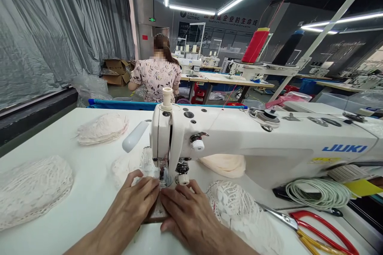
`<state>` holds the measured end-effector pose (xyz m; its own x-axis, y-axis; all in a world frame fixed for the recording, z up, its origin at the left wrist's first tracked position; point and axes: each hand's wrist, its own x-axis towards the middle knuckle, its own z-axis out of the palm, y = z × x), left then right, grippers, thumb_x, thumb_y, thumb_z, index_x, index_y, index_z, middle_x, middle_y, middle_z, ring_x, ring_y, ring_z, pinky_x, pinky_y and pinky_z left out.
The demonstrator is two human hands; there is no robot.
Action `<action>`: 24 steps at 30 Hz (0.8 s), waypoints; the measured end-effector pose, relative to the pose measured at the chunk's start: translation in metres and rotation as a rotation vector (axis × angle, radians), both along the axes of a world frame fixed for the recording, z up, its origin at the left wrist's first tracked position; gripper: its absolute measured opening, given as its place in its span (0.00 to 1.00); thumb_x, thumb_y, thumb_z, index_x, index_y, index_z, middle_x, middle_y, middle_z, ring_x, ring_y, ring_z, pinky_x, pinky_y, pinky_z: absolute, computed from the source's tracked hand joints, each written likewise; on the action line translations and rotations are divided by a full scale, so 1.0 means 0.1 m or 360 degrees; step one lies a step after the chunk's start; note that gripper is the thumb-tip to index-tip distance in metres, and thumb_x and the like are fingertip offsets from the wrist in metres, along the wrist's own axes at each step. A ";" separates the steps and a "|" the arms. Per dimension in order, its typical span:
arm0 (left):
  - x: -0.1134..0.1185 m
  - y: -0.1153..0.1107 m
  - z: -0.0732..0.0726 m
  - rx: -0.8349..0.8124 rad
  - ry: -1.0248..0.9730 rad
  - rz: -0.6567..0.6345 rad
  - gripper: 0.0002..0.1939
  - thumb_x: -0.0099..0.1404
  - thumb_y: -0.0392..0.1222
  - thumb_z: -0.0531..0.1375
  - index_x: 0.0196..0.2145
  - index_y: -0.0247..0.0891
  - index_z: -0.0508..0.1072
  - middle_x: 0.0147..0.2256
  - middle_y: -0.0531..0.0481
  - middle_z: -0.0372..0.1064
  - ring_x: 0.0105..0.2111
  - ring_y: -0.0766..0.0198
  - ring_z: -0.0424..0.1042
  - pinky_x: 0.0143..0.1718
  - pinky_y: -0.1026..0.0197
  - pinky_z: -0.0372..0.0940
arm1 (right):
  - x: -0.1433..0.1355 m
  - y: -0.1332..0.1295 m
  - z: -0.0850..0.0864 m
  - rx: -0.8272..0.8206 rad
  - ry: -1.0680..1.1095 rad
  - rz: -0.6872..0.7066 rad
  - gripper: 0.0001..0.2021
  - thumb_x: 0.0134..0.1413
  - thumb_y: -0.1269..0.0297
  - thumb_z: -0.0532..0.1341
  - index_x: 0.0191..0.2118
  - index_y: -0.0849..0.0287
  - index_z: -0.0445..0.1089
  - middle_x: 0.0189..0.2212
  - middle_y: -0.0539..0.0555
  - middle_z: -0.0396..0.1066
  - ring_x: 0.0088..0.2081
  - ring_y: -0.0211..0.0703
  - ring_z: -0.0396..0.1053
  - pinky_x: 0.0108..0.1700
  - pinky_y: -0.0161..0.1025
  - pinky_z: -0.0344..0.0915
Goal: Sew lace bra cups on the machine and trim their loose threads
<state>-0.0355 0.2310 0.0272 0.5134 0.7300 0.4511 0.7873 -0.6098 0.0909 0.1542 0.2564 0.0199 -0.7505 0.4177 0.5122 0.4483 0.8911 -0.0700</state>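
Both hands rest at the needle of a white sewing machine (239, 135). My left hand (134, 199) lies just left of the presser foot (162, 175), its fingertips pressed down near white lace (146, 161) that extends behind the foot. Close beside it, right of the foot, my right hand (187, 207) has its fingers bent together and pressing down, thumb toward the front. Whatever is under the fingertips of either hand is too hidden to make out. More white lace pieces (233, 199) lie right of my right hand, and a peach stack (224, 164) is behind the machine's arm.
Lace stacks lie at the left (32, 189) and back left (101, 128). Red-handled scissors (299, 223) and a coil of pale cord (318, 193) are at the right. A red thread cone (255, 46) stands above the machine. A person (157, 71) sits ahead, facing away.
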 end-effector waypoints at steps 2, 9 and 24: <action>-0.01 0.02 -0.03 0.0042 -0.0026 0.0013 0.17 0.68 0.26 0.43 0.39 0.38 0.69 0.40 0.47 0.72 0.39 0.62 0.70 0.49 0.51 0.51 | -0.01 -0.01 0.00 0.0007 0.0004 -0.0018 0.20 0.62 0.50 0.50 0.45 0.61 0.67 0.42 0.55 0.72 0.37 0.43 0.64 0.42 0.45 0.56; -0.14 0.14 -0.24 0.0236 -0.0018 -0.0002 0.12 0.70 0.36 0.48 0.48 0.37 0.65 0.46 0.48 0.71 0.46 0.64 0.68 0.57 0.53 0.43 | 0.00 0.01 -0.01 0.0029 0.0088 -0.0044 0.21 0.63 0.50 0.48 0.45 0.62 0.67 0.44 0.55 0.72 0.38 0.46 0.64 0.43 0.46 0.55; -0.54 0.04 0.02 0.0021 0.0073 0.0005 0.16 0.69 0.36 0.49 0.53 0.41 0.62 0.50 0.46 0.68 0.50 0.60 0.66 0.56 0.50 0.40 | 0.01 0.02 0.11 -0.0162 0.0070 0.0096 0.19 0.64 0.52 0.46 0.42 0.61 0.66 0.34 0.55 0.71 0.35 0.46 0.61 0.39 0.45 0.53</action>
<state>-0.0899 0.2349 0.0287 0.5314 0.7258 0.4369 0.7924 -0.6082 0.0467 0.1555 0.2579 0.0310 -0.7536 0.4241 0.5023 0.3885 0.9037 -0.1801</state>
